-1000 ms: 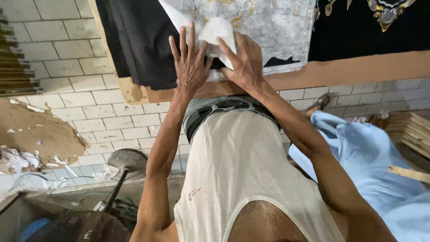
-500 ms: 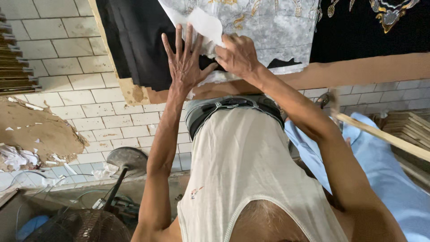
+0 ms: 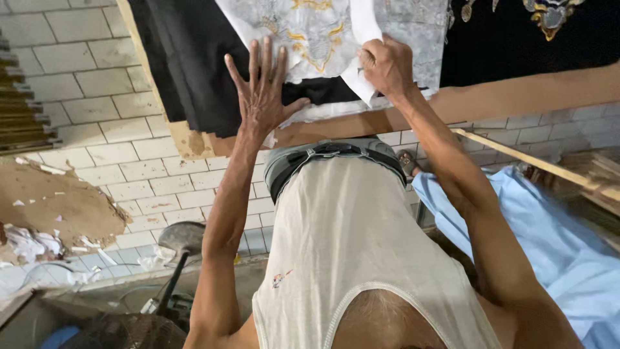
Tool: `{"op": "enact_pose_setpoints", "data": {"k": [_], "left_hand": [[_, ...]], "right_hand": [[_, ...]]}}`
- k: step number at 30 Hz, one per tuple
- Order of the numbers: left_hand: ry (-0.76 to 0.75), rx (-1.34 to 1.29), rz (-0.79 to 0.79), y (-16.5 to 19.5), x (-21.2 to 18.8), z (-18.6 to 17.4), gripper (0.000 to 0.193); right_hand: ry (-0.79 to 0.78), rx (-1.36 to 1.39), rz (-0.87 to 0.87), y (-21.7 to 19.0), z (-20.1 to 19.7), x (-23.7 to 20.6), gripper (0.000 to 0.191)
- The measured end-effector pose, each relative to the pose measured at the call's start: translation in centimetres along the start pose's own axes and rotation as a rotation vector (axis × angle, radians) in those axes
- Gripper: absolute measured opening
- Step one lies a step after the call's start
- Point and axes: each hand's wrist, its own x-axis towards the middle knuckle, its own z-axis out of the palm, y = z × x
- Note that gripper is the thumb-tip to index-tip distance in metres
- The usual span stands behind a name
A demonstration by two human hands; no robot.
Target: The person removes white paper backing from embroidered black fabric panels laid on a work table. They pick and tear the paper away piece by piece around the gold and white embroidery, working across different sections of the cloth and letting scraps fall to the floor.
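My left hand lies flat with fingers spread on black cloth at the near edge of a wooden table. It presses beside a grey sheet with gold and white pattern. My right hand is closed on a white paper strip that curls up off the patterned sheet. The strip's lower end hangs by my right wrist.
More black cloth with gold motifs covers the table at right. Pale tiled floor lies below, with torn brown cardboard at left. A light blue cloth and a wooden stick are at right. A fan stands near my feet.
My right hand has pulled the white paper strip further up and away from the patterned sheet. My left hand stays pressed flat, shifted slightly with the view.
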Motion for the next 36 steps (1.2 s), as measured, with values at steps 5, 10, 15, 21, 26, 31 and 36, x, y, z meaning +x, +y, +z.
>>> {"op": "enact_pose_setpoints", "data": {"k": [5, 10, 15, 21, 26, 31, 36], "left_hand": [[0.071, -0.039, 0.051, 2.1, 1.1, 0.2, 0.098], [-0.017, -0.069, 0.173, 4.5, 5.1, 3.0, 0.087], [0.024, -0.035, 0.195, 4.3, 6.1, 3.7, 0.081], [-0.158, -0.171, 0.162, 4.3, 5.7, 2.3, 0.084], [0.023, -0.030, 0.271, 4.1, 5.9, 2.1, 0.092], [-0.064, -0.061, 0.180, 5.0, 5.8, 2.7, 0.095], [-0.071, -0.198, 0.271, 9.0, 9.0, 4.0, 0.094]], "right_hand": [[0.019, 0.057, 0.119, -1.0, -2.7, -1.0, 0.016], [-0.219, 0.013, 0.146, -7.3, -4.2, -0.6, 0.073], [0.070, -0.193, 0.007, -9.6, -2.0, -2.1, 0.050], [0.080, -0.085, 0.050, -1.1, 1.4, -3.8, 0.014], [0.194, -0.267, 0.211, 8.1, -6.7, -5.9, 0.006], [0.318, -0.246, 0.282, 9.4, -9.3, -7.5, 0.025], [0.185, -0.216, 0.322, 4.5, -8.0, -5.7, 0.039]]}}
